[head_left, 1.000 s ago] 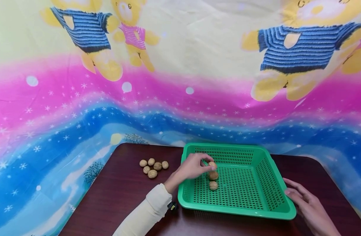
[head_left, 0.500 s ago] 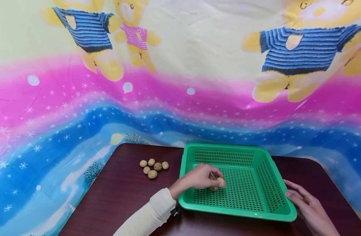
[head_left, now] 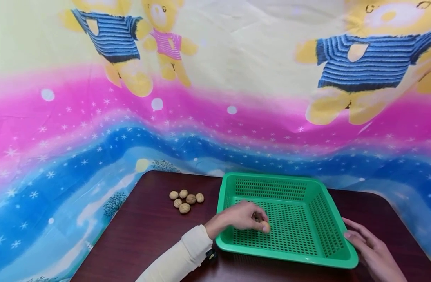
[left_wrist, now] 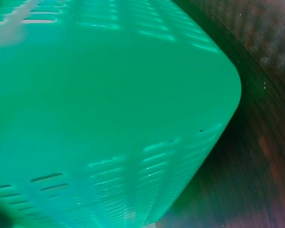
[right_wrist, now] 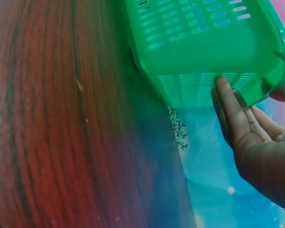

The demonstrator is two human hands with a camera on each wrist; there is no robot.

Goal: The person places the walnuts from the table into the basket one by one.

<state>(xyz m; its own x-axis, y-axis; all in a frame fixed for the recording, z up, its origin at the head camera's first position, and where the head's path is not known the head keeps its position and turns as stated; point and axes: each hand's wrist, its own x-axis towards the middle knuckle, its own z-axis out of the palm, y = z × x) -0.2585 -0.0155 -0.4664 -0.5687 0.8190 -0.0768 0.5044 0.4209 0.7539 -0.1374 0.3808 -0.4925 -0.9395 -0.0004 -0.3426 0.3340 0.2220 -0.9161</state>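
A walnut (head_left: 267, 226) shows at the thumb and fingertips of my left hand (head_left: 241, 216), which reaches low over the green plastic basket's floor (head_left: 287, 219) and pinches it. The other walnuts in the basket are hidden behind that hand. My right hand (head_left: 372, 246) is at the basket's right side. In the right wrist view its straight fingers (right_wrist: 232, 107) touch the basket's outer wall (right_wrist: 204, 52), and the thumb is at the rim. Only the basket's outer wall (left_wrist: 114, 95) fills the left wrist view; the left hand's grip is out of sight there.
Several walnuts (head_left: 184, 208) lie in a loose group on the dark wooden table (head_left: 148, 235), left of the basket. Close behind the table hangs a cloth with printed bears (head_left: 215, 137). The left sleeve crosses the front of the table near a small dark object (head_left: 210, 254).
My left hand has moved down and toward the front inside the basket with the walnut, covering the others there. My right hand stays at the basket's side. The view has shifted slightly.
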